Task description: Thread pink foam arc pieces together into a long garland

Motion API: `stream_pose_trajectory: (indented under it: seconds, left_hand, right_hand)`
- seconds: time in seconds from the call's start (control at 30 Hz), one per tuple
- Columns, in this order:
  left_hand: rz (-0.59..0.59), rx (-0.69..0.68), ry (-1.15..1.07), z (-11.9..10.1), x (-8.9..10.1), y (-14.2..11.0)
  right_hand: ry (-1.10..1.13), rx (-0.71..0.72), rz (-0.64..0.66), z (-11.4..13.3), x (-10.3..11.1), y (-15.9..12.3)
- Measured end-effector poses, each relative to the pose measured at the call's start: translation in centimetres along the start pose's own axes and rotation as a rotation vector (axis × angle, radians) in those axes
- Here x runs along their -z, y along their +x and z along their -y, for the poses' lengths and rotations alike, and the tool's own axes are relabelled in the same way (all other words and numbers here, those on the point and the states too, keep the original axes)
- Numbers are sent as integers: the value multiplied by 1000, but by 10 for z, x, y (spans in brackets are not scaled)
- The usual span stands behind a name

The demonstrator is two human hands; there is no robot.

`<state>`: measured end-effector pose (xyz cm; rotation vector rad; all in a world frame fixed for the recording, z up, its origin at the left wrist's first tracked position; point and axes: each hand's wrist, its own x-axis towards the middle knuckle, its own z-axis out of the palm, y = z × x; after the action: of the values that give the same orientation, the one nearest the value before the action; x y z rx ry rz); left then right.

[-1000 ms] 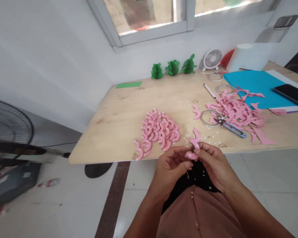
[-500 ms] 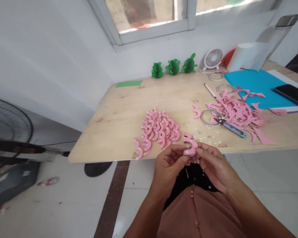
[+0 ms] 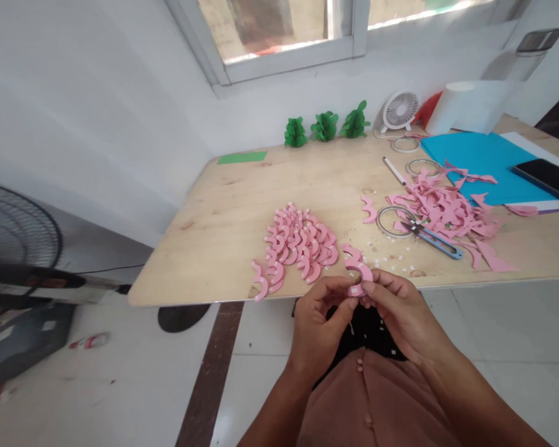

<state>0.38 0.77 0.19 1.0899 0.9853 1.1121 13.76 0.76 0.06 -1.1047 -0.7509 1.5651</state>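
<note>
Just past the front edge of the table, I hold a curvy pink paper cutout (image 3: pixel 364 271) with a small white patch near its lower end. My right hand (image 3: pixel 398 304) pinches its right side between thumb and fingers. My left hand (image 3: pixel 319 316) is closed at the lower left end, thumb and fingertips against the paper; its fingertips are partly hidden. Beyond my left hand lies a pile of similar pink cutouts (image 3: pixel 298 242), many with white tips. A single wavy pink piece (image 3: pixel 368 210) lies farther back.
On the right are pink paper scraps (image 3: pixel 447 205), blue thread snips (image 3: pixel 435 241), tape rings (image 3: pixel 394 221), a white marker (image 3: pixel 394 170), blue sheets (image 3: pixel 470 155) and a phone (image 3: pixel 552 177). Green paper ornaments (image 3: pixel 325 126) and a small white fan (image 3: pixel 399 110) stand along the wall.
The pink cutout has been turned in my fingers and shifted slightly left, its curve now opening to the left. Both hands stay close together at the table edge; the piles look unchanged.
</note>
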Motion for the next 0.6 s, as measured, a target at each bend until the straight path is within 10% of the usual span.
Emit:
stream_pose_trajectory:
  seconds: [0.6]
  left_hand:
    - [26,-33,175,2,4,-1]
  right_hand:
    - [-172,71,-74,-2,0,-4]
